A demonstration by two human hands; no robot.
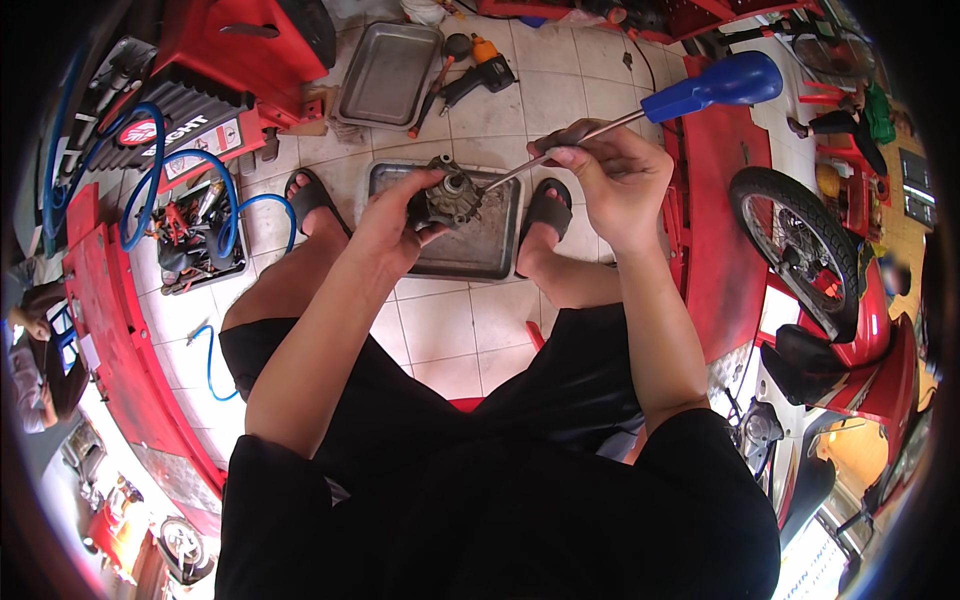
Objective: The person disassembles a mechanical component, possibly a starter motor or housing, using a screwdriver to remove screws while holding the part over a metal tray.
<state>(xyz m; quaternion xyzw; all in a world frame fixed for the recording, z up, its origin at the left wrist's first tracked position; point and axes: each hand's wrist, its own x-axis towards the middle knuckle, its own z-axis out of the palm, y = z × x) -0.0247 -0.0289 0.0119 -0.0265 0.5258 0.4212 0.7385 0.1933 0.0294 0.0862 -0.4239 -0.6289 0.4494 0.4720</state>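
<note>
My left hand [392,215] is closed around a greasy metal engine part [453,196] with a round boss on top, held above a metal tray [490,262]. A screwdriver [712,87] with a blue handle and a long steel shaft is pinched by the shaft between the fingers of my right hand [618,178]. Its handle points up and to the right, while the tip meets the right side of the engine part. Exactly what the tip rests on is too small to make out.
Beyond the feet lie a second tray [388,75], a hammer [432,97] and a black and orange power tool [480,80]. At left are a tool bin [205,235] and a coiled blue hose [150,175]. A red lift ramp [715,220] and motorcycle wheel [800,240] stand at right.
</note>
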